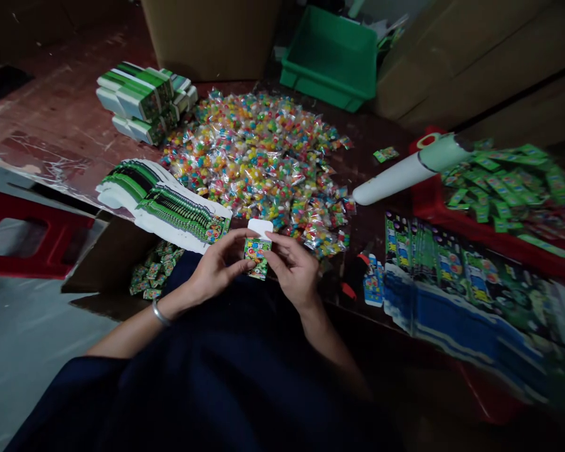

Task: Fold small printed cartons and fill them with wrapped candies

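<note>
Between my two hands is a small green printed candy box (257,252), its white top flap (260,227) standing up. My left hand (219,267) pinches the box's left side, with the thumb on its front. From the other side my right hand (292,269) grips the box, thumb against the front and index finger near the flap. Whether anything is inside the box cannot be seen. Just beyond my hands lies a big heap of clear candy packets (258,163) filled with colourful sweets. A fanned row of flat green cartons (169,204) lies by my left hand.
Below the table edge at left, an open cardboard box (98,267) holds small filled boxes (155,273). Bundled cartons (136,100) and a green bin (327,59) stand behind. Rightward are a white roll (405,172), a red tray (428,188) of green packets and printed sheets (471,282).
</note>
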Demonstrator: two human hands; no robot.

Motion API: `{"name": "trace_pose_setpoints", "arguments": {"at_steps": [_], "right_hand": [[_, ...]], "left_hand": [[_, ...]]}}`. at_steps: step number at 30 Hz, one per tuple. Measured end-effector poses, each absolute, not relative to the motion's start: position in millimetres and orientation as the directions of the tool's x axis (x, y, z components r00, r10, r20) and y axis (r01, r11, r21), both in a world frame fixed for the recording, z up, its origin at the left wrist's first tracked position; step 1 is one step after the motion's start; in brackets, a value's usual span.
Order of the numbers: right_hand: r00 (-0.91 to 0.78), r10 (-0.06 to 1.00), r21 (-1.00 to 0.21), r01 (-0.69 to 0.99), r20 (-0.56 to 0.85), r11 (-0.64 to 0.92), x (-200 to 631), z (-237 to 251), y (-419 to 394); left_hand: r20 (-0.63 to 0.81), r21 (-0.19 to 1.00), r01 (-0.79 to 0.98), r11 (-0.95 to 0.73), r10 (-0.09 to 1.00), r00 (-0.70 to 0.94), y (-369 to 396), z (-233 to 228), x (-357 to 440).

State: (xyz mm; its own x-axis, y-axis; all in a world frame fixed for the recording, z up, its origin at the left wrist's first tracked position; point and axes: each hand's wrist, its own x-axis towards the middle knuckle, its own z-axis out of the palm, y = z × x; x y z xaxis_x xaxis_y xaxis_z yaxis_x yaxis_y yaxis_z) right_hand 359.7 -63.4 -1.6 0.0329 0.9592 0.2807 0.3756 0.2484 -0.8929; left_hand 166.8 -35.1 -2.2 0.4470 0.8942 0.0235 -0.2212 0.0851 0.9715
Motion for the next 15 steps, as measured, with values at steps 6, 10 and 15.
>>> {"name": "trace_pose_setpoints", "arguments": {"at_steps": [6, 10, 15], "right_hand": [[0.037, 0.898, -0.781, 0.510, 0.439, 0.361, 350.5, -7.5, -57.8], [0.157, 0.918, -0.889, 0.352, 0.363, 0.291, 343.0, -9.7, -56.3], [0.086, 0.958, -0.952, 0.162, 0.274, 0.258, 340.1, -1.7, -51.7]], "left_hand": [[-0.076, 0.963, -0.192, 0.189, 0.873, 0.481, -35.6, -4.2, 167.2], [-0.047, 0.940, -0.287, 0.184, 0.904, 0.425, -34.5, -0.2, 168.2], [-0.042, 0.963, -0.230, 0.143, 0.918, 0.395, -35.8, 0.5, 165.2]]}}
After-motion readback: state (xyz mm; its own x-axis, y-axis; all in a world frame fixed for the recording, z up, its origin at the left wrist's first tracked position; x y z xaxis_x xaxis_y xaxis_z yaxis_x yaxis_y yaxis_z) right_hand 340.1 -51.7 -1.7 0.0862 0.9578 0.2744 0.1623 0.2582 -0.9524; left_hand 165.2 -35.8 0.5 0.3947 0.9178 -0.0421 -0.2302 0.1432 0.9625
